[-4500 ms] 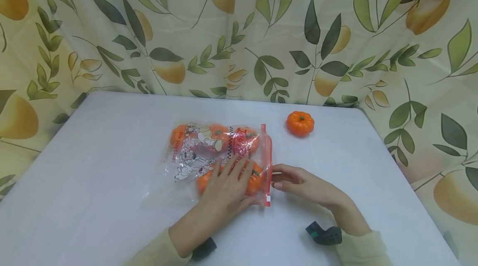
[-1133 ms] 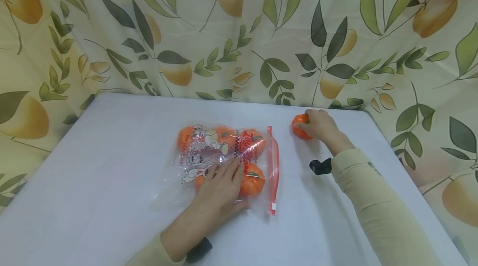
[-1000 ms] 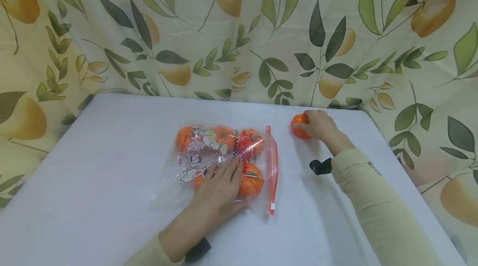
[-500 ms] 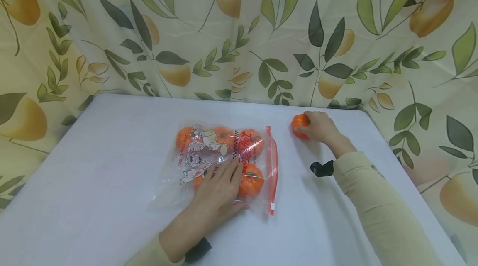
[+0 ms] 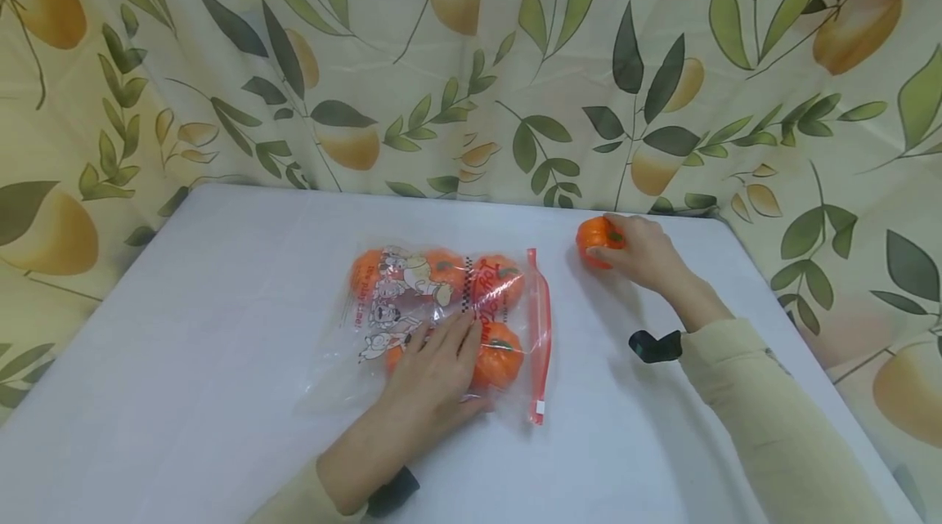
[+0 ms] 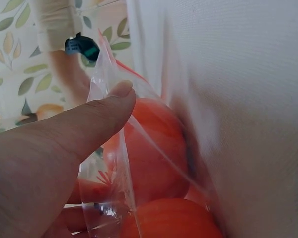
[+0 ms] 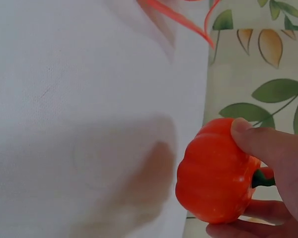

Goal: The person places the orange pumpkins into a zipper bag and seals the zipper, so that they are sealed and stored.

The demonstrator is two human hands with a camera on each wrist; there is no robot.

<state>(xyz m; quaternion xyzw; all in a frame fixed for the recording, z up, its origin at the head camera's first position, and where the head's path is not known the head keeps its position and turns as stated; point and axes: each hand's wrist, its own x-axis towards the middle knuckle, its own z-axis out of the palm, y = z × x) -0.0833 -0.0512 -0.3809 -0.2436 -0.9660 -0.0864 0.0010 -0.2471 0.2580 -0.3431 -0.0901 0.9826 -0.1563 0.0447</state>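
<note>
A clear zip bag (image 5: 390, 320) printed with cartoon figures lies on the table, with several orange toy pumpkins (image 5: 499, 362) inside. Its red slider strip (image 5: 540, 336) faces right. My left hand (image 5: 434, 373) rests on the bag's near part, fingers stretched out and partly covering one pumpkin. In the left wrist view, the thumb (image 6: 102, 119) lies against the plastic beside a bagged pumpkin (image 6: 159, 163). At the back right, my right hand (image 5: 643, 254) grips a single orange toy pumpkin (image 5: 593, 242). The right wrist view shows this pumpkin (image 7: 213, 173) tilted, its green stem toward the palm.
A white cloth covers the table (image 5: 184, 328). Behind and at both sides hangs a curtain (image 5: 471, 99) printed with leaves and fruit. Dark wrist devices (image 5: 655, 347) sit on both arms.
My right hand has gone from beside the bag's strip to the loose pumpkin and taken hold of it. Within the last half second the pumpkin has tilted. The left hand stays on the bag.
</note>
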